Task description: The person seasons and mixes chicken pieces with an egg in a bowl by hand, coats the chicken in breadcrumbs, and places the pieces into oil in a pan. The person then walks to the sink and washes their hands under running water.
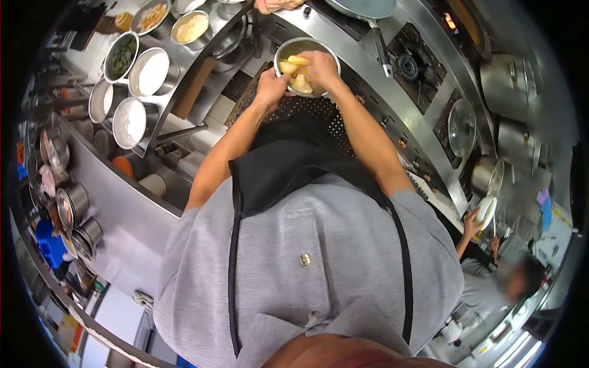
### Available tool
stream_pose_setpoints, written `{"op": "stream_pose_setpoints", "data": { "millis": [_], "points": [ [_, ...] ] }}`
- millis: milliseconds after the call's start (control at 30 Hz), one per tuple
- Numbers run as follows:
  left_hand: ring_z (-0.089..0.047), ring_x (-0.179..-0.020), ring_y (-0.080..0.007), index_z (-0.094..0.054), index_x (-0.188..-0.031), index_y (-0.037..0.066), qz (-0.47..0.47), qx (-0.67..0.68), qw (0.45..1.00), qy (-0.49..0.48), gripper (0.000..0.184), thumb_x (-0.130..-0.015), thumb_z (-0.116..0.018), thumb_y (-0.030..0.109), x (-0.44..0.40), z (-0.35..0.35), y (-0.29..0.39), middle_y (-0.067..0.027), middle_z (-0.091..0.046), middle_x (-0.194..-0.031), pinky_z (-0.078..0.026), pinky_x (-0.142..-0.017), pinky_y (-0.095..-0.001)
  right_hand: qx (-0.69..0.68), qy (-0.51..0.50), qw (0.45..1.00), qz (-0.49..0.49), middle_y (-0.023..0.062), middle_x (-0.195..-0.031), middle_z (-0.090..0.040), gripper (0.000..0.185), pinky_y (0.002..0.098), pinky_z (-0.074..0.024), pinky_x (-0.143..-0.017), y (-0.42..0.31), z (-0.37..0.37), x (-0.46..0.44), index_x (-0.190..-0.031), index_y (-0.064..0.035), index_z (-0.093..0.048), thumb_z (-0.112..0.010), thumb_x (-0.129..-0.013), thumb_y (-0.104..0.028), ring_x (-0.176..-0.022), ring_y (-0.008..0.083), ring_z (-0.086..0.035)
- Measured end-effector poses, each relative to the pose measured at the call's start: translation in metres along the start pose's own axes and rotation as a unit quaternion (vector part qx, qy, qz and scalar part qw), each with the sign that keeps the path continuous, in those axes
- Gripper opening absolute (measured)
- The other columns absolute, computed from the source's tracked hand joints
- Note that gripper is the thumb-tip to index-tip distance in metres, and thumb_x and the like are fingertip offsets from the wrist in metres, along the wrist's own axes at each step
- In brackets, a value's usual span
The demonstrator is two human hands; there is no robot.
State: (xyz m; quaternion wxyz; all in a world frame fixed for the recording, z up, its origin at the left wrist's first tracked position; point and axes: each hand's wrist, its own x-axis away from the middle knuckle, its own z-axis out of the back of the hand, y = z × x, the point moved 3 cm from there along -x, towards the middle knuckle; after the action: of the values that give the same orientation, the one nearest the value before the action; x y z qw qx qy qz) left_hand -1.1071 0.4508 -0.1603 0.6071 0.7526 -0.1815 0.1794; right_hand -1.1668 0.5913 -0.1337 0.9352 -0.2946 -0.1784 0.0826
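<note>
In front of my apron is a round metal bowl [331,50] with pale yellow food chunks [299,81] inside; I cannot tell their exact kind. My left hand [270,88] grips the bowl's near left rim, thumb on the inside. Reaching in over the right side, my right hand [321,69] has its fingers closed around a yellow chunk [298,60] near the bowl's middle. Its fingertips are partly hidden among the pieces.
Right of the bowl runs a stove with a frying pan [362,6], a gas burner [410,64] and a glass lid [461,127]. Several metal pots of ingredients [149,72] stand at left. Another person [485,282] holds a white bowl [486,213] at lower right.
</note>
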Motion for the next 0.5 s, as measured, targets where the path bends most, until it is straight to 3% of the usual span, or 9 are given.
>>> {"op": "stream_pose_setpoints", "data": {
  "millis": [67, 133, 167, 267, 333, 400, 467, 500],
  "points": [
    [-0.064, -0.067, -0.0165, -0.058, -0.105, -0.006, -0.002, 0.024, 0.999, 0.026, 0.023, -0.084, -0.054, 0.003, -0.001, 0.011, 0.001, -0.0103, -0.064, -0.089, -0.059, -0.056, -0.0262, -0.034, -0.035, 0.993, 0.108, 0.0177, -0.1, -0.068, 0.041, 0.0376, -0.0495, -0.086, -0.004, 0.011, 0.006, -0.109, -0.0172, -0.068, -0.073, -0.068, -0.018, -0.097, 0.0328, -0.065],
    [-0.064, -0.068, -0.0168, -0.058, -0.104, -0.006, -0.007, 0.023, 0.999, 0.031, 0.022, -0.084, -0.053, 0.003, 0.002, 0.014, 0.0, -0.0099, -0.064, -0.088, -0.059, -0.056, -0.0265, -0.057, -0.041, 0.994, 0.084, 0.0169, -0.099, -0.068, 0.046, 0.0372, -0.0496, -0.086, 0.005, 0.002, 0.001, -0.112, -0.0173, -0.067, -0.075, -0.066, -0.02, -0.096, 0.0327, -0.065],
    [-0.064, -0.068, -0.0166, -0.058, -0.103, -0.006, -0.009, 0.025, 0.999, 0.02, 0.021, -0.084, -0.053, 0.003, 0.002, 0.011, 0.001, -0.0097, -0.064, -0.088, -0.059, -0.056, -0.027, 0.057, 0.041, 0.991, 0.117, 0.0163, -0.097, -0.069, 0.047, 0.0375, -0.0499, -0.085, 0.004, -0.003, -0.002, -0.11, -0.0164, -0.067, -0.076, -0.065, -0.021, -0.096, 0.0328, -0.065],
    [-0.064, -0.07, -0.0166, -0.057, -0.1, -0.005, -0.024, 0.022, 0.999, -0.003, 0.019, -0.084, -0.053, 0.003, 0.01, 0.0, 0.011, -0.0095, -0.064, -0.088, -0.059, -0.058, -0.0289, 0.063, 0.064, 0.994, 0.07, 0.0152, -0.094, -0.068, 0.045, 0.0386, -0.0501, -0.084, -0.007, -0.015, -0.013, -0.104, -0.0141, -0.066, -0.077, -0.062, -0.023, -0.095, 0.0337, -0.065],
    [-0.064, -0.071, -0.017, -0.057, -0.1, -0.005, 0.003, 0.036, 0.999, 0.017, 0.018, -0.084, -0.054, 0.004, 0.01, 0.005, 0.011, -0.0097, -0.064, -0.088, -0.059, -0.059, -0.0299, -0.035, -0.077, 0.996, 0.038, 0.0159, -0.097, -0.067, 0.037, 0.0386, -0.0494, -0.086, -0.019, -0.018, -0.021, -0.101, -0.0121, -0.065, -0.074, -0.066, -0.021, -0.098, 0.0342, -0.064],
    [-0.065, -0.072, -0.017, -0.057, -0.101, -0.005, 0.015, 0.055, 0.998, 0.02, 0.019, -0.084, -0.054, 0.003, 0.002, 0.017, 0.003, -0.01, -0.064, -0.09, -0.059, -0.06, -0.0289, 0.029, -0.042, 0.998, 0.042, 0.0172, -0.099, -0.067, 0.039, 0.0385, -0.0493, -0.087, -0.022, -0.009, -0.014, -0.106, -0.0129, -0.067, -0.071, -0.067, -0.016, -0.099, 0.0332, -0.064],
    [-0.066, -0.073, -0.0199, -0.059, -0.105, -0.005, 0.01, 0.082, 0.996, 0.025, 0.022, -0.084, -0.055, 0.002, 0.001, 0.022, 0.006, -0.0122, -0.065, -0.095, -0.06, -0.06, -0.0318, 0.01, 0.005, 0.984, 0.177, 0.0172, -0.1, -0.068, 0.043, 0.0382, -0.0495, -0.087, -0.021, 0.009, -0.008, -0.111, -0.0135, -0.067, -0.07, -0.067, -0.013, -0.098, 0.0312, -0.064],
    [-0.066, -0.073, -0.0193, -0.06, -0.104, -0.005, -0.002, 0.072, 0.997, 0.026, 0.021, -0.086, -0.058, 0.005, 0.0, 0.022, 0.007, -0.0122, -0.066, -0.092, -0.06, -0.058, -0.0312, -0.078, -0.064, 0.983, 0.152, 0.017, -0.102, -0.068, 0.049, 0.0379, -0.0491, -0.088, -0.013, 0.013, -0.01, -0.115, -0.0141, -0.066, -0.072, -0.066, -0.016, -0.098, 0.0304, -0.064]
  ]
}}
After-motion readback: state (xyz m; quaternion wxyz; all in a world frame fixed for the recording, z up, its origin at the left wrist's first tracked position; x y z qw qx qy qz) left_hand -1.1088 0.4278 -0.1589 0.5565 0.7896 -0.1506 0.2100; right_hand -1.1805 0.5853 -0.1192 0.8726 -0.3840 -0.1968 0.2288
